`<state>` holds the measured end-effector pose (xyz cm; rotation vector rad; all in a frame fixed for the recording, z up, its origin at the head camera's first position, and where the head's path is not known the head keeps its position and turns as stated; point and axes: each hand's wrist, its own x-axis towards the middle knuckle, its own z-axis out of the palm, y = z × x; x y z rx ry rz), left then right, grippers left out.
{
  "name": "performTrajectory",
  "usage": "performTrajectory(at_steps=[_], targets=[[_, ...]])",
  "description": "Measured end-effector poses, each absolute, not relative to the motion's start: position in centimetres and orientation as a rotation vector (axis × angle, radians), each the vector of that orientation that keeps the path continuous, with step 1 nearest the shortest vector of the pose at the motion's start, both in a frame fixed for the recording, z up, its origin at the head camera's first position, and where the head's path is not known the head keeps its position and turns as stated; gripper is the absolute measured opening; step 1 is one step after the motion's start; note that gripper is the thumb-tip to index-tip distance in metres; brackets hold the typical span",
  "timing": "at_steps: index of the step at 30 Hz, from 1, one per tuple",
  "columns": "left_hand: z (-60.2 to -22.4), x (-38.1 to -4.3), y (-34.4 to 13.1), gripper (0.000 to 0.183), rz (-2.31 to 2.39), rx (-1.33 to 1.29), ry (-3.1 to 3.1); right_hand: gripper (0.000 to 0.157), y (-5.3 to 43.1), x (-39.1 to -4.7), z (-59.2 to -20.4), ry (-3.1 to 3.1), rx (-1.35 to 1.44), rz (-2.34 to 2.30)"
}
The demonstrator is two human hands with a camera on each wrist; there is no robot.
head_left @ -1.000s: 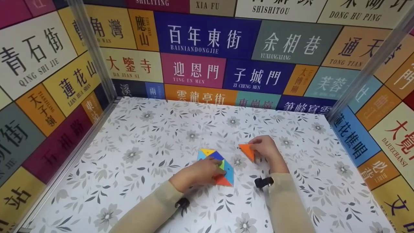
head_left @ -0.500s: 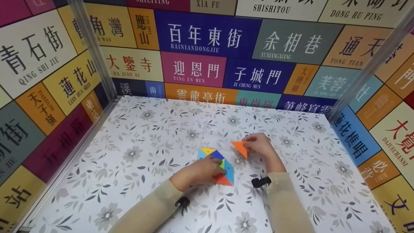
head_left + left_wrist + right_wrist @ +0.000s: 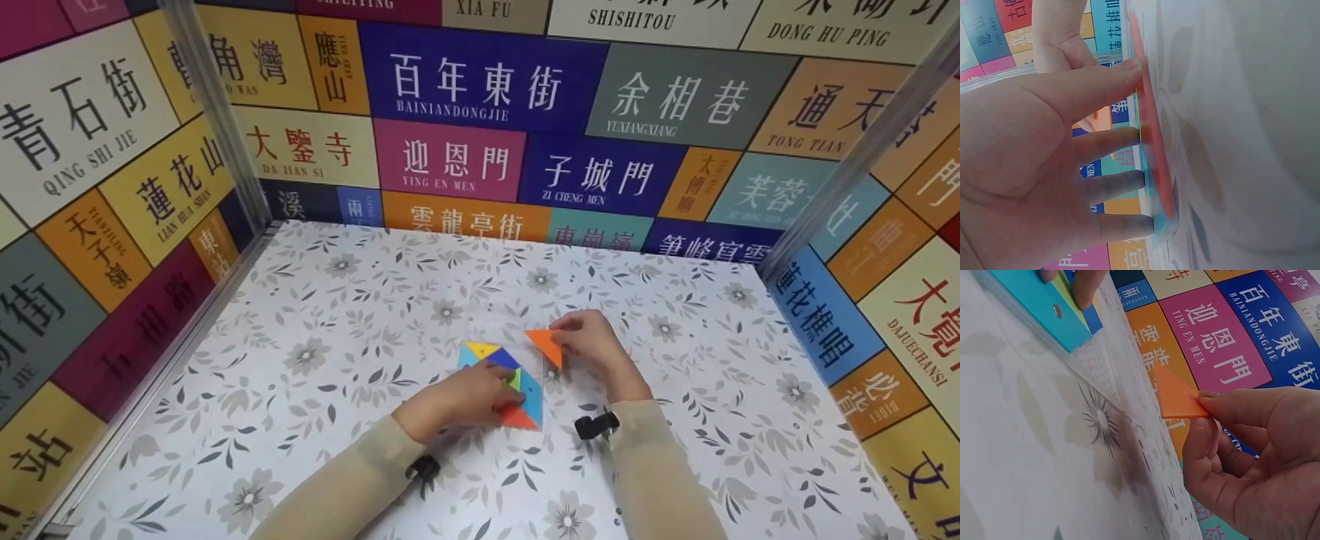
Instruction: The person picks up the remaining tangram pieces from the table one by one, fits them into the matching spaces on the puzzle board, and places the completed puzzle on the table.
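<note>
My right hand (image 3: 596, 345) pinches an orange tangram triangle (image 3: 547, 346) between thumb and fingertip, raised above the table in the right wrist view. To its left, several tangram pieces lie together in a clear tray (image 3: 1098, 374). A yellow triangle (image 3: 481, 349), a dark blue piece (image 3: 498, 361), a light blue piece (image 3: 532, 397) and a red piece (image 3: 519, 417) show among them. My left hand (image 3: 461, 394) rests over these pieces and hides part of them. In the left wrist view its fingers (image 3: 1112, 180) are fairly straight, their tips touching the pieces.
A white tabletop cover (image 3: 360, 420) with grey flowers and leaves lies under everything. Panels (image 3: 480, 82) printed with place names enclose the back and both sides. Black straps (image 3: 596, 426) sit at both sleeves.
My right hand has moved left with the orange triangle, bringing it closer to the other pieces. The left hand has stayed in place on them.
</note>
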<state>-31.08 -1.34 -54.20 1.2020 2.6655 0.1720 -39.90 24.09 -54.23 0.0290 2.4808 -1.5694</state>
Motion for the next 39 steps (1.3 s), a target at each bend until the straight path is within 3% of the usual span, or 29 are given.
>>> performTrajectory(at_steps=[39], targets=[[-54.1, -30.9, -1.5, 0.050, 0.245, 1.102, 2.648, 0.012, 20.5, -39.1, -55.6, 2.706, -0.125, -1.327]])
